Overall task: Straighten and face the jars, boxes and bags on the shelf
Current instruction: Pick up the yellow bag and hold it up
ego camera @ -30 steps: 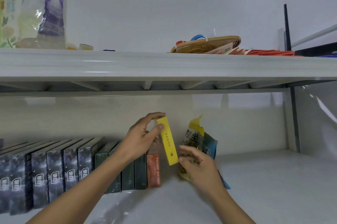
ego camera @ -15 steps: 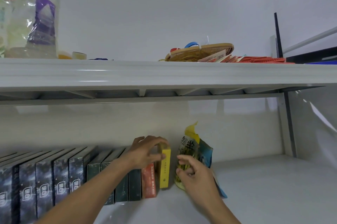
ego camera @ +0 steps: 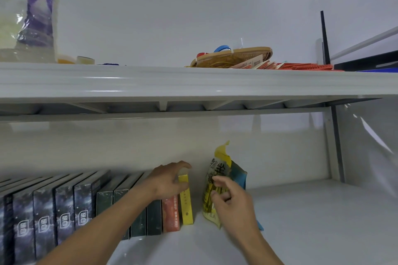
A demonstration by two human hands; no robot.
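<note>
- Currently, the slim yellow box (ego camera: 186, 201) stands upright, long axis vertical, narrow spine facing out, ending the glossy box row (ego camera: 86, 204).
- Left hand (ego camera: 167, 180): fingers curled over its top.
- Right hand (ego camera: 231, 200): fingers loosely spread against the crinkled yellow bag (ego camera: 215, 180), right of that box.

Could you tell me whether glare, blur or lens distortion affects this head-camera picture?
Head view: wide-angle bending bows the upper shelf; glare streaks its front edge; the right hand is slightly motion-blurred; the bottle is cropped at the corner; soft shadows lie under the shelf.

Head view, close, facing shelf (ego camera: 193, 83) upward
</note>
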